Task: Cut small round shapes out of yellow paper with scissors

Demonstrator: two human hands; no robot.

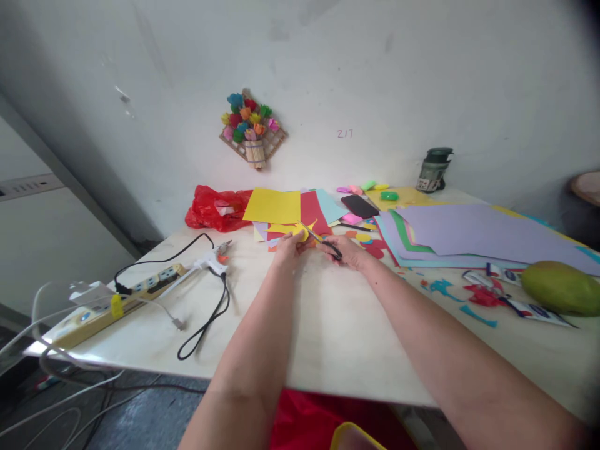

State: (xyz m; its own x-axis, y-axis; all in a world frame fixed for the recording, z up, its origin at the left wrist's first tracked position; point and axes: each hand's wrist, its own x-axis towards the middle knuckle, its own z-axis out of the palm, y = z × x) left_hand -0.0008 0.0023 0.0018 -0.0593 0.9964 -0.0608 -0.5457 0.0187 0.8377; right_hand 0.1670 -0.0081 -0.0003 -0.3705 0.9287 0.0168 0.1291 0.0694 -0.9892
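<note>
My left hand (pixel 289 247) is closed on a piece of yellow paper (pixel 300 234) with a rounded edge, near the middle of the table. In my right hand (pixel 347 250) is a pair of scissors (pixel 330 247) with dark handles, its blades pointing up and left across the yellow paper. How far the blades are apart I cannot tell. Behind my hands lie a flat yellow sheet (pixel 273 206) and a red sheet (pixel 315 209). Cut paper rounds, among them a red one (pixel 374 249) and a yellow one (pixel 363 238), lie just right of the scissors.
On the left are a glue gun (pixel 216 259) with a looped cord and a power strip (pixel 126 303). A red plastic bag (pixel 218 208) sits behind. To the right lie large coloured sheets (pixel 487 231), blue scraps (pixel 445 289), a mango (pixel 562 288) and a dark phone (pixel 359 205); a bottle (pixel 434 170) stands behind.
</note>
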